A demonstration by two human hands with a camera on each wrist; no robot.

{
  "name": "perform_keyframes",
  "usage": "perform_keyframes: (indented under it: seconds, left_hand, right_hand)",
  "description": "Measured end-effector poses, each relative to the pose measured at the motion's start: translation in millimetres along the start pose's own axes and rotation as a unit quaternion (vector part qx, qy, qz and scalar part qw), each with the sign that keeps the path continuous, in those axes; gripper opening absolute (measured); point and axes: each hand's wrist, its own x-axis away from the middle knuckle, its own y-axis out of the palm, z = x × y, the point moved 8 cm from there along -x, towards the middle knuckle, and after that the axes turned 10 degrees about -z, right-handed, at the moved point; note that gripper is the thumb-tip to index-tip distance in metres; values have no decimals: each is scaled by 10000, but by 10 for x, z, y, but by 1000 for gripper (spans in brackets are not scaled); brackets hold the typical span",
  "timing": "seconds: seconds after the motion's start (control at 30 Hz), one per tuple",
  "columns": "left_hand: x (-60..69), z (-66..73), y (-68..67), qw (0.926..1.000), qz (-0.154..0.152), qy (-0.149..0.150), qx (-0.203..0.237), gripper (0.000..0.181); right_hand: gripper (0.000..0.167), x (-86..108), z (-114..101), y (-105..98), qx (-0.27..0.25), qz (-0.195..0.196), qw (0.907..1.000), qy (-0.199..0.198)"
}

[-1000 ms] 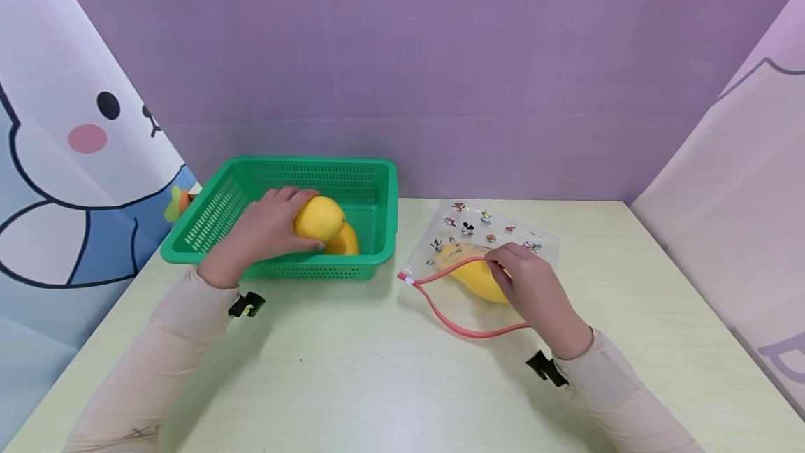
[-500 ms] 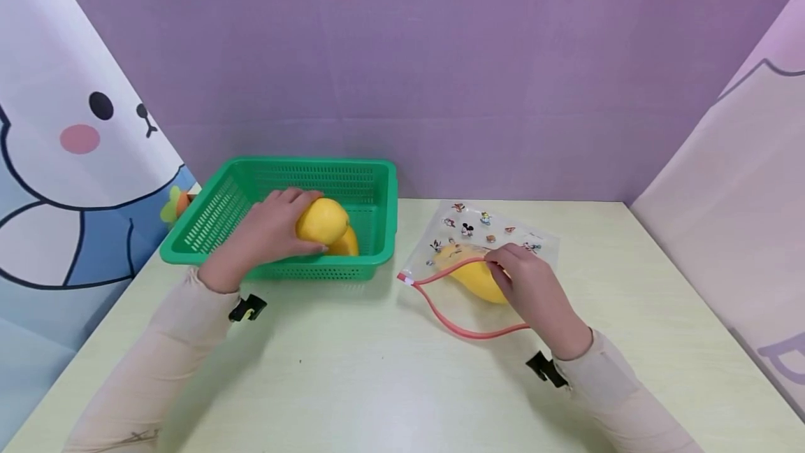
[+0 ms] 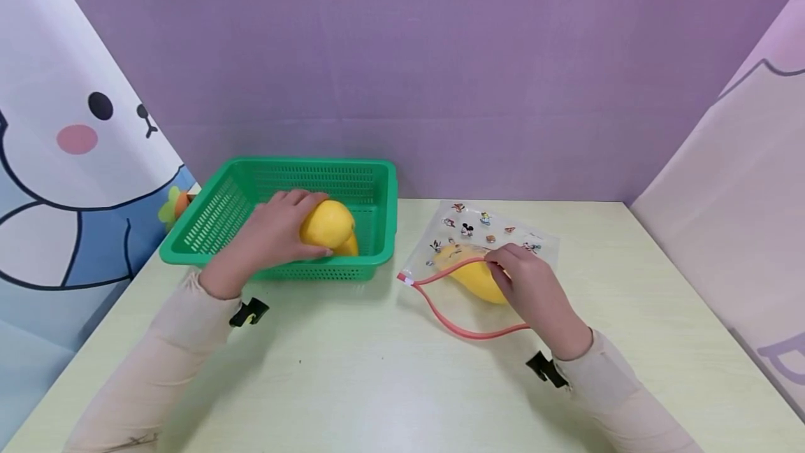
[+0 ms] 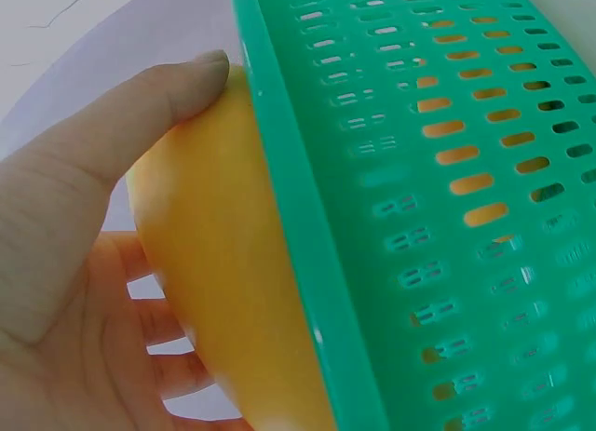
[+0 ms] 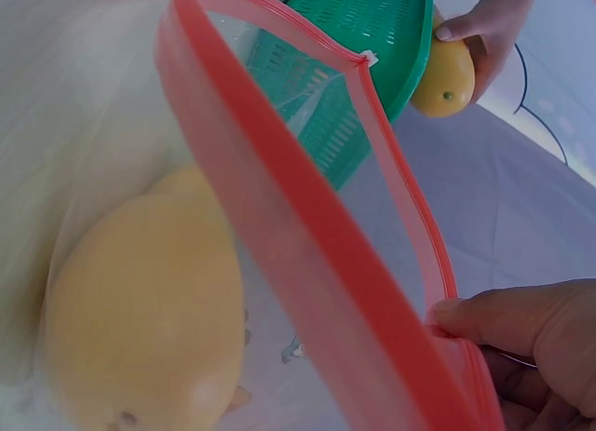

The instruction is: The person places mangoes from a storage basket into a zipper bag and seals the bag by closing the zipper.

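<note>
Presently, left hand grips rounded yellow fruit at opening of green plastic basket. Right of basket, right hand pinches red-rimmed clear plastic bag; elongated yellow fruit inside slants, far end toward basket.

"Where's the mango the left hand grips?"
"At the mouth of the green basket, near its front rim: plump, yellow, a stem scar at one end."
"And the zip bag?"
"Right of the basket, clear, printed with cartoon figures, its red-edged mouth spread open, one edge pinched by the right hand."
"What's inside?"
"A second mango, on its side, seen through the plastic."
</note>
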Motion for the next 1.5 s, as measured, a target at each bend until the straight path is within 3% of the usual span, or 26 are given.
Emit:
perform_keyframes:
  seconds: [0.9,1.5]
  left_hand:
    - [46,279,-73,9991,198,368,-107,86]
    - [82,622,-149,9953,433,823,-288,85]
  right_hand:
    - [17,-6,-3,6,-37,22,10000,-48]
    - [16,-7,-13,-3,-47,58,9999,-113]
